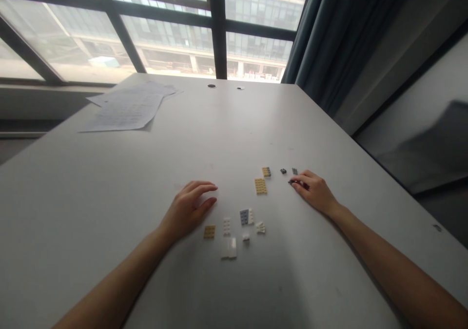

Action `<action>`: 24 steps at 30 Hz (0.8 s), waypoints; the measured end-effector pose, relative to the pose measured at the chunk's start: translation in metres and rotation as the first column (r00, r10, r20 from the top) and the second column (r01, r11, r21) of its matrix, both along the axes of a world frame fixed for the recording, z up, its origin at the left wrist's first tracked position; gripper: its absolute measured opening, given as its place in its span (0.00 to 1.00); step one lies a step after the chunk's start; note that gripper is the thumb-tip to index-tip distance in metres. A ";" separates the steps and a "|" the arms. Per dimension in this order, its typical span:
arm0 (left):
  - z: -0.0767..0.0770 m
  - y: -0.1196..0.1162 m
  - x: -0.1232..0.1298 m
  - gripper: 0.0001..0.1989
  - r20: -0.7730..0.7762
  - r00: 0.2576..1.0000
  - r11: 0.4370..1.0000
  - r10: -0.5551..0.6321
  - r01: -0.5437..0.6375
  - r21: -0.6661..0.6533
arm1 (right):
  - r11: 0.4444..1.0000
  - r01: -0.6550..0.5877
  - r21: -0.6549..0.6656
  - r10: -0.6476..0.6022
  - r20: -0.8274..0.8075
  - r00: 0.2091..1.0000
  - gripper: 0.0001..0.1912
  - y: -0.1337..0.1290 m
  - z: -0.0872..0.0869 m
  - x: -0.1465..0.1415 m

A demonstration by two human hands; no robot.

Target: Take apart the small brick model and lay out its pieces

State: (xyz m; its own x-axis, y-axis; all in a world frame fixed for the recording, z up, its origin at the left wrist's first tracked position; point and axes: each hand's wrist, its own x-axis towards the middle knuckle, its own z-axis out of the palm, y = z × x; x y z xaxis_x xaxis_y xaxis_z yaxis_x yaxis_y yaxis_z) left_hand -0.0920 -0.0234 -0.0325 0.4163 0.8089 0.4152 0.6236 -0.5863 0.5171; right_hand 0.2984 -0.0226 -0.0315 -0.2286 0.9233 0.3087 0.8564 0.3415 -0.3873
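Left hand [188,206], half open, empty; right hand [315,190] pinches dark brick [291,182]; slack fingertips could drop it.

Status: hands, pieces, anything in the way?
Right hand pinching small dark plastic piece. Left hand open, nothing held. Yellow studded rectangular plastic plate flat between hands. Loose white paper sheets far left, not obstructing.

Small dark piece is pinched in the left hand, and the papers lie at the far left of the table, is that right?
Not quite: the head view shows the small dark piece pinched in the right hand, not the left hand. The papers do lie at the far left of the table.
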 end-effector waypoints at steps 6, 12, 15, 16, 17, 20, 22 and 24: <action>0.000 0.001 0.000 0.11 0.006 1.000 1.000 0.007 -0.007 0.000 | 0.998 -0.008 0.055 0.010 -0.054 0.998 0.10 -0.017 0.004 -0.017; -0.001 0.000 0.000 0.11 0.000 1.000 1.000 0.000 0.000 -0.001 | 0.911 -0.407 0.064 0.411 -0.077 0.908 0.11 -0.059 0.011 -0.073; 0.000 -0.001 0.001 0.10 0.005 1.000 1.000 -0.006 0.006 0.012 | 0.862 -0.504 0.063 0.506 -0.038 0.862 0.08 -0.070 0.010 -0.090; 0.001 -0.001 0.001 0.10 0.004 1.000 1.000 -0.010 0.010 0.018 | 0.853 -0.517 0.066 0.519 -0.028 0.854 0.08 -0.072 0.009 -0.092; 0.001 -0.001 0.002 0.10 0.003 1.000 1.000 -0.013 0.012 0.023 | 0.849 -0.523 0.068 0.525 -0.020 0.851 0.08 -0.074 0.008 -0.092; 0.003 -0.002 0.003 0.09 -0.001 1.000 0.999 -0.021 0.021 0.033 | 0.858 -0.509 0.062 0.510 -0.002 0.860 0.08 -0.077 0.006 -0.084; 0.004 -0.002 0.003 0.09 0.001 1.000 0.999 -0.027 0.027 0.034 | 0.875 -0.482 0.042 0.482 0.006 0.876 0.08 -0.079 0.006 -0.072; 0.004 -0.002 0.003 0.09 0.004 1.000 0.999 -0.030 0.030 0.036 | 0.909 -0.415 0.029 0.415 0.005 0.910 0.07 -0.082 0.005 -0.058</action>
State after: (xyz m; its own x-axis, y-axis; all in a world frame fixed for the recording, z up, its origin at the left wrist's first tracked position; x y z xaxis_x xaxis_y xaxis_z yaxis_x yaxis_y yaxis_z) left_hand -0.0887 -0.0258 -0.0283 0.4383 0.7805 0.4459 0.6027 -0.6232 0.4983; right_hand 0.2403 -0.1043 -0.0265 -0.5892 0.7357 0.3340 0.6343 0.6772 -0.3729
